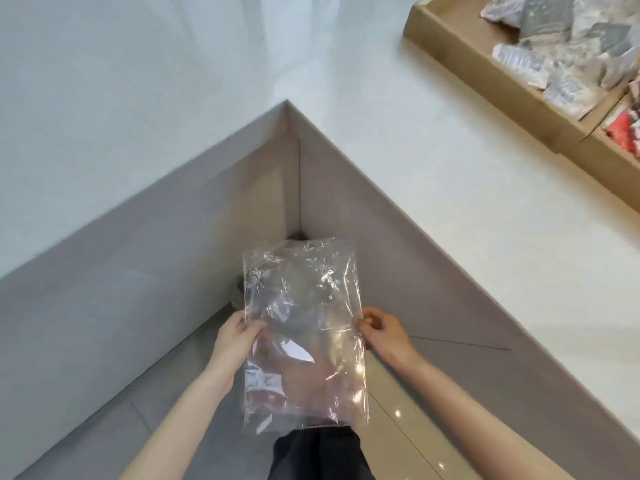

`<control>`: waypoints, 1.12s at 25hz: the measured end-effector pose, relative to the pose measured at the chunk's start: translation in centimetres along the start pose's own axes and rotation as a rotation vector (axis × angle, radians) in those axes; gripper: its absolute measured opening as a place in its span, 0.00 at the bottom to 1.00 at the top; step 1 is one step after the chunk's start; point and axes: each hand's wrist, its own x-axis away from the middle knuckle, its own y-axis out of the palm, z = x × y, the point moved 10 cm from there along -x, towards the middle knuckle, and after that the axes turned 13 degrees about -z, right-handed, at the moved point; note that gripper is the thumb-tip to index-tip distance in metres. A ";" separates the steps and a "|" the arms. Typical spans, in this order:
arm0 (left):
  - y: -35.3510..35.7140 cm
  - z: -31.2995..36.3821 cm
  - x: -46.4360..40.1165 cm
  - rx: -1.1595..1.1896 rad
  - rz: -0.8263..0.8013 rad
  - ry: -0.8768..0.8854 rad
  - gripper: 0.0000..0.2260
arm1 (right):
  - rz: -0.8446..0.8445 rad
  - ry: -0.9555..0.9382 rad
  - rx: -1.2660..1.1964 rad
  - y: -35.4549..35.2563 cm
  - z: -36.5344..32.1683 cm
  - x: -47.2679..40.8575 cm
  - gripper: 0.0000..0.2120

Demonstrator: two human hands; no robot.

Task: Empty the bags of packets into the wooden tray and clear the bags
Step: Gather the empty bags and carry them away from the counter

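I am holding a clear plastic bag (304, 337) flat in front of me, low down by the corner of the counter (433, 188), over the floor. My left hand (235, 336) is pinching the bag's left edge between thumb and fingers, and my right hand (382, 329) is pinching its right edge the same way, both closed on the film. The bag is looking empty to me; I am seeing only creases and glare through it. The wooden tray (485, 76) is sitting far to the right on the countertop, well apart from the bag, with grey packets (557, 39) piled in it. So I am judging the emptying done for this bag and the clearing step in hand. Next I am needing to flatten or fold it and put it aside, though where is not showing.
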 end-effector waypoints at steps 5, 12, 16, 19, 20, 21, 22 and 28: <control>0.3 -5.3 -7.7 0.002 0.057 -0.031 0.16 | 0.023 0.074 -0.001 0.9 5.2 -9.9 0.04; 1.1 -10.7 -16.9 -0.066 0.115 -0.087 0.20 | 0.033 0.176 0.108 2.2 9.0 -20.0 0.17; 0.8 -13.0 -20.4 -0.159 0.069 -0.142 0.16 | 0.011 0.196 0.231 3.0 9.5 -23.5 0.16; 0.8 -14.1 -21.6 -0.221 0.025 -0.179 0.16 | -0.051 0.219 0.349 3.9 9.6 -25.4 0.15; 0.8 -14.4 -22.0 -0.230 0.009 -0.177 0.16 | -0.067 0.221 0.374 4.1 9.7 -25.9 0.14; 0.9 -14.7 -22.3 -0.226 -0.014 -0.183 0.16 | -0.093 0.233 0.388 4.3 10.0 -26.3 0.14; 0.9 -14.9 -22.6 -0.235 -0.022 -0.180 0.16 | -0.106 0.233 0.404 4.5 10.1 -26.7 0.15; 1.7 -13.9 -21.4 -0.431 -0.076 -0.151 0.19 | -0.158 0.260 0.483 5.3 10.3 -25.7 0.24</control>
